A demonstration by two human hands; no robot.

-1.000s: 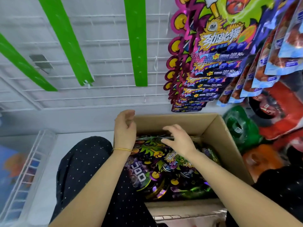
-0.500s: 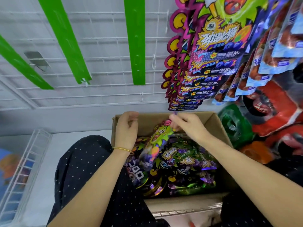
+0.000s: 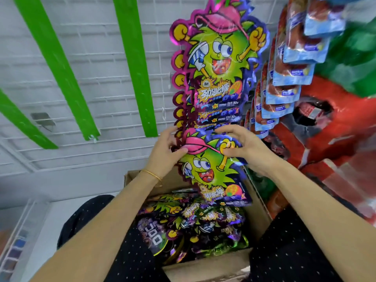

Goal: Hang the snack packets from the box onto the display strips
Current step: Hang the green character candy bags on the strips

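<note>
Between the person's knees, in dark dotted trousers, sits one open cardboard box [image 3: 256, 210]. It holds a loose heap of purple-and-green snack packets [image 3: 195, 226], overlapping too much to count. Above the box's far edge, two hands hold one packet [image 3: 207, 169] upright, printed side toward us. The left hand [image 3: 162, 153], with a thin gold bangle [image 3: 152, 176] at the wrist, pinches the upper left edge by the pink cap. The right hand [image 3: 248, 149] curls over the upper right corner, thumb on the yellow fist. The packet's top touches the foot of one hanging column of like packets [image 3: 217, 64], at least six deep. Left of that column, three green strips [image 3: 132, 64] hang bare on the white wire grid [image 3: 97, 82], the nearest just beside the left hand, with open room around each. To the right, strings of blue packets [image 3: 291, 74] crowd close, with big red and green packs past them.
</note>
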